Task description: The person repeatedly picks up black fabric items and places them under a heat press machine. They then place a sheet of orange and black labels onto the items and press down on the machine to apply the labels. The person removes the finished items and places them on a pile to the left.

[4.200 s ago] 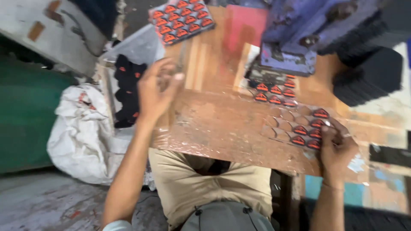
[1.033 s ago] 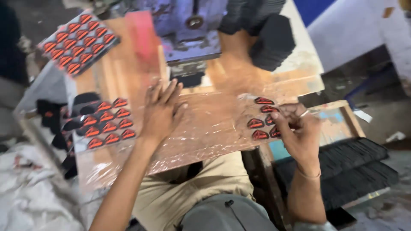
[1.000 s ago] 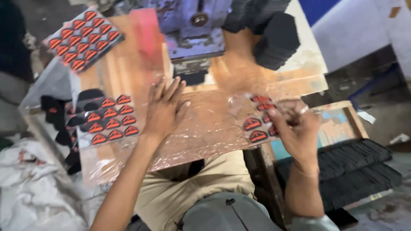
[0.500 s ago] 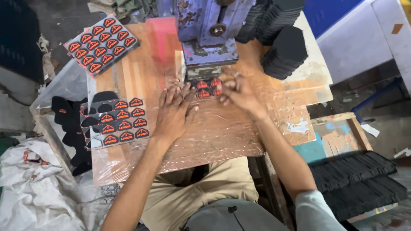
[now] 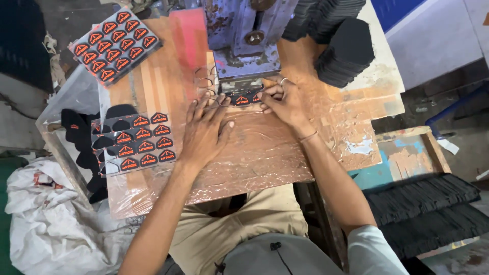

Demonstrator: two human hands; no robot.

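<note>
My left hand (image 5: pixel 204 130) lies flat on the clear film covering the wooden table (image 5: pixel 265 153), fingers spread, fingertips at the foot of the blue press (image 5: pixel 244 46). My right hand (image 5: pixel 282 102) pinches a small film sheet of black patches with orange logos (image 5: pixel 242 99), which sits under the press head. Both hands meet at that sheet. A larger sheet of the same patches (image 5: pixel 137 145) lies to the left of my left hand.
Another full sheet of patches (image 5: pixel 114 43) rests at the far left corner beside a red sheet (image 5: pixel 188 40). Stacks of black blanks (image 5: pixel 341 46) stand right of the press. More black stacks (image 5: pixel 433 209) lie lower right. A white sack (image 5: pixel 46 219) sits lower left.
My right hand has brought the small patch sheet from the table's right side to under the press. My left hand slid forward from the middle of the table to the press.
</note>
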